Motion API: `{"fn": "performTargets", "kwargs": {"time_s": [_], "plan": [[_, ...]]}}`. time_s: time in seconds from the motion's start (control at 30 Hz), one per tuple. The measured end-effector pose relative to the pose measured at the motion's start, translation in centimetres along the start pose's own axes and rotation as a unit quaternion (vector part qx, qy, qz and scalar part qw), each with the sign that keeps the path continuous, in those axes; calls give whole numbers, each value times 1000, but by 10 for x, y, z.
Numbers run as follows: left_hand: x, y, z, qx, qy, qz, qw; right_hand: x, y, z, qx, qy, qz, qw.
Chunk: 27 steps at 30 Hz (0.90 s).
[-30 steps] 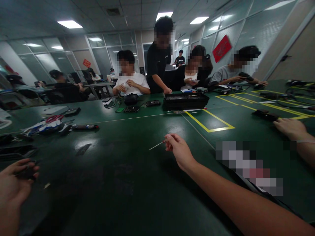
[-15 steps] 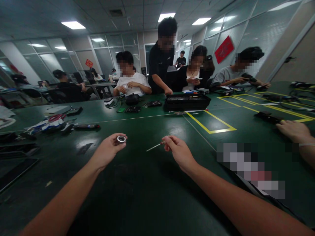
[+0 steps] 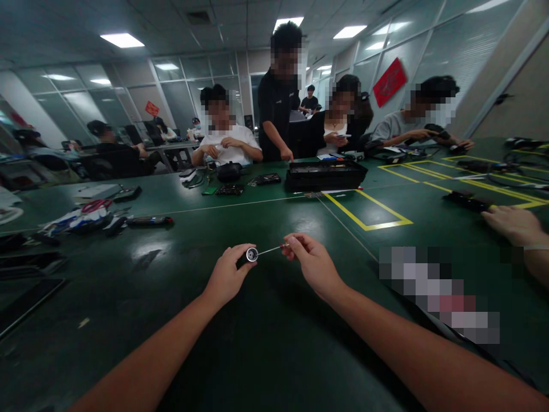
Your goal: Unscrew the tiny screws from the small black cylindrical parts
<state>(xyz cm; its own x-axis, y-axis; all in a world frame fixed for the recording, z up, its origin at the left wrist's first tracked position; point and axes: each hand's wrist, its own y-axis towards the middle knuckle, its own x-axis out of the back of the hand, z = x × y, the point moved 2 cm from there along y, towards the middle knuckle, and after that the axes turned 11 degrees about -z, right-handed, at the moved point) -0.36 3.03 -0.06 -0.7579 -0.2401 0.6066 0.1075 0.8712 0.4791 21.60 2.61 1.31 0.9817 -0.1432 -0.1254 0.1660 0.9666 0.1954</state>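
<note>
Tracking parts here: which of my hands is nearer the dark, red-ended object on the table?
Left. Your left hand, holding a dark cylinder, is right of the red-ended object, toward the camera; your right hand, holding a thin rod, is farther right.

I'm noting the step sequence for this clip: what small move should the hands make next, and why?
Probably steady the round dark part and align the thin rod with its open end: the left hand holds the part, ring facing the camera, while the rod, held by the right hand, meets its rim sideways in the view; contact is unclear.
</note>
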Motion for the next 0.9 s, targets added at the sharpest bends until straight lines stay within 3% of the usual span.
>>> {"fn": "performTargets", "kwargs": {"time_s": [0.3,0.47,0.67,0.77,0.9], "plan": [[0,-1,-5,7,24,28,999,2,-1,3,20,-88,5,996],[1,-1,-2,8,30,20,999,6,-6,13,72,-261,-4,963],[-1,-1,0,-3,47,42,998,4,-10,17,149,-340,1,928],[-1,0,0,-7,49,42,998,2,-11,19,175,-361,7,916],[0,1,0,-12,47,31,998,1,-13,21,187,-311,40,931]]}}
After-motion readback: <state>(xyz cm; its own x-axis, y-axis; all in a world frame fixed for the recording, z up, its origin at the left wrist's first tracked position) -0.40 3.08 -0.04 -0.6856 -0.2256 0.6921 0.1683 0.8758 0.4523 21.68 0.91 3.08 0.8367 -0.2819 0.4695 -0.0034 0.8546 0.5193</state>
